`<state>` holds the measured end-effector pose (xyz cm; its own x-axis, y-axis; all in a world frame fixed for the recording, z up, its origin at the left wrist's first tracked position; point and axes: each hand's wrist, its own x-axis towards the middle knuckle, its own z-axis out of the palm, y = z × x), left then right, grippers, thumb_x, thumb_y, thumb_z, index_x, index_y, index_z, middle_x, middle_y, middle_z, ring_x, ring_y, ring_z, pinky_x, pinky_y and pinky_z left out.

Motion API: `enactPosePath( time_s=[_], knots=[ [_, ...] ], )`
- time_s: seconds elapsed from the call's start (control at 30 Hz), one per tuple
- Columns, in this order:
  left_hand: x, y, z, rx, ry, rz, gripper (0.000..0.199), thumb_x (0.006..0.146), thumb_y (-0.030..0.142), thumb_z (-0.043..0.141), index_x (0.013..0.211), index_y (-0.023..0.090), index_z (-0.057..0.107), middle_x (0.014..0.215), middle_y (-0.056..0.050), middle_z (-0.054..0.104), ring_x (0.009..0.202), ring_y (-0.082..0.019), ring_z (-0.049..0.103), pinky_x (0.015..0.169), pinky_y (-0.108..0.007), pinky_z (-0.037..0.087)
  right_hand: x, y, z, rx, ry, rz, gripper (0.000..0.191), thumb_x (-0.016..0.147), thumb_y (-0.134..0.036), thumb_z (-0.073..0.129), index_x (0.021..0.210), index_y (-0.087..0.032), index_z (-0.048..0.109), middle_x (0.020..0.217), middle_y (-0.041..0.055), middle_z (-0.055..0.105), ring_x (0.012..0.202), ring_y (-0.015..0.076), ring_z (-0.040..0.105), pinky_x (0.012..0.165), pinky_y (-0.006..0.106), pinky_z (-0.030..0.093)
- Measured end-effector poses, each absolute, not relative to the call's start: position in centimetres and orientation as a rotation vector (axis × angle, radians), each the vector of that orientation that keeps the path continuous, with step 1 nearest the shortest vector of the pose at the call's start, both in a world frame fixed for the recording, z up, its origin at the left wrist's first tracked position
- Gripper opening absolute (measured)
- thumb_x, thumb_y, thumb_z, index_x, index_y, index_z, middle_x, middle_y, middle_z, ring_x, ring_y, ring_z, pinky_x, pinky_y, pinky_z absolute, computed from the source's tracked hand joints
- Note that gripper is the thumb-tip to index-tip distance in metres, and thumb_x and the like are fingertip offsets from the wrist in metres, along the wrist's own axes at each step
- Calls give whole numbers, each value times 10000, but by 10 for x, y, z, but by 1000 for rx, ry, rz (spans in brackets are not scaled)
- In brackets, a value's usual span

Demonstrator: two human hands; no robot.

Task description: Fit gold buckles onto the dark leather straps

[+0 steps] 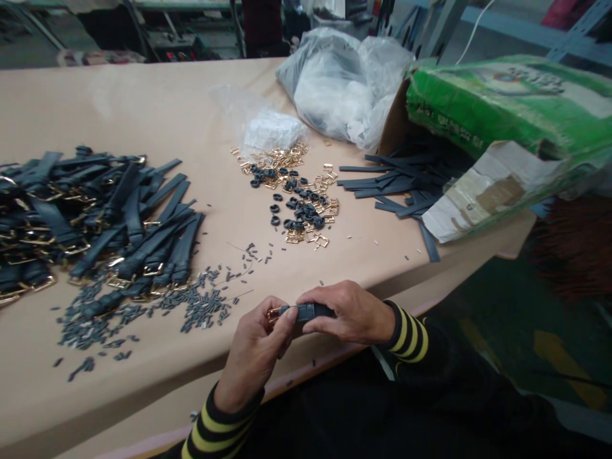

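Observation:
My left hand [253,354] and my right hand [347,312] both pinch a short dark leather strap [306,312] above the table's front edge. A small gold buckle [274,314] sticks out at the strap's left end, next to my left fingers. Just beyond my hands lie scattered small dark tubes [201,306]. A heap of dark straps with gold buckles [95,217] covers the left of the tan table [143,108]. Loose gold buckles and dark loops [306,204] lie in a cluster farther ahead.
Loose dark strap pieces [392,182] fan out from a torn green cardboard box [507,95] at the right. A large plastic bag [335,83] and a smaller bag of white contents [272,131] sit at the back. The table edge runs close to my forearms.

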<state>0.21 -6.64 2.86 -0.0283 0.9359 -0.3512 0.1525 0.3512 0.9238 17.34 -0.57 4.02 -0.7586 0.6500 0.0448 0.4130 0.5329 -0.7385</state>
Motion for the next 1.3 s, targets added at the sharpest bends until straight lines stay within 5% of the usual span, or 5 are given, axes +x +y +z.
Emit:
enactPosePath(
  time_s=[0.1, 0.2, 0.47, 0.7, 1.3],
  knots=[
    [3, -67, 26, 1068, 1477, 851, 305, 753, 447, 538, 671, 164, 458, 412, 85, 377, 361, -44, 308, 355, -151, 237, 182, -2, 48, -964, -2472, 1174, 406, 748, -339, 630, 1082, -119, 560, 869, 86, 657, 756, 181, 613, 664, 251, 431],
    [5, -68, 25, 1063, 1461, 834, 291, 749, 442, 535, 677, 172, 452, 401, 89, 374, 349, -49, 310, 348, -155, 245, 191, 4, 55, -991, -2422, 1571, 168, 828, -253, 507, 882, -115, 586, 720, 49, 653, 634, 130, 610, 598, 222, 442],
    [8, -67, 29, 1274, 1551, 769, 236, 767, 388, 510, 661, 186, 450, 434, 82, 383, 380, -67, 339, 374, -175, 269, 186, 2, 48, -938, -2064, 2155, 154, 857, -143, 391, 729, -131, 477, 653, 15, 607, 491, 63, 552, 486, 170, 440],
    [3, -64, 21, 1384, 1608, 733, 236, 784, 388, 488, 656, 195, 443, 462, 75, 392, 400, -77, 364, 390, -189, 292, 179, 0, 38, -945, -2239, 1666, 165, 813, -154, 493, 650, -131, 501, 542, -36, 505, 493, 51, 425, 509, 163, 341],
    [-3, -60, 16, 1558, 1431, 579, 200, 800, 304, 473, 651, 177, 428, 527, 76, 332, 491, -74, 314, 467, -202, 245, 182, 0, 30, -952, -2438, 1403, 127, 789, -173, 489, 678, -126, 529, 543, -40, 418, 492, 61, 360, 489, 180, 268]
  ],
)
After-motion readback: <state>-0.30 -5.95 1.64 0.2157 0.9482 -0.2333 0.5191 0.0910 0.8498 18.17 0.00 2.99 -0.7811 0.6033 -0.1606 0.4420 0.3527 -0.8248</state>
